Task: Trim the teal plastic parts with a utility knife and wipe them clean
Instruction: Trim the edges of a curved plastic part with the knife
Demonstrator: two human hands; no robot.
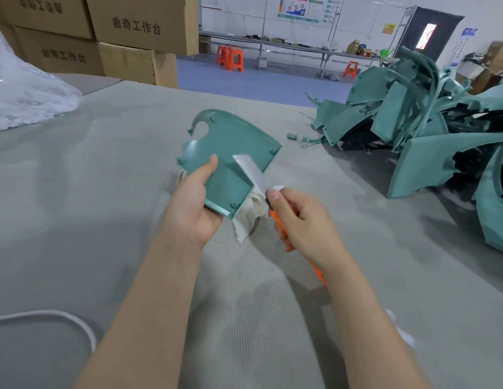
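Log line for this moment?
left hand: grips flat teal plastic panel, white cloth beneath | right hand: grips orange utility knife, blade against panel | phase: trimming

Teal part [233, 153], orange knife [278, 220], cream cloth [249, 217], grey table [104, 192].

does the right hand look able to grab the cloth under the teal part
Probably not yet: the right hand grips the utility knife, its blade lying across the teal part. The cloth hangs beside it with nothing between, so only the knife stands in the way.
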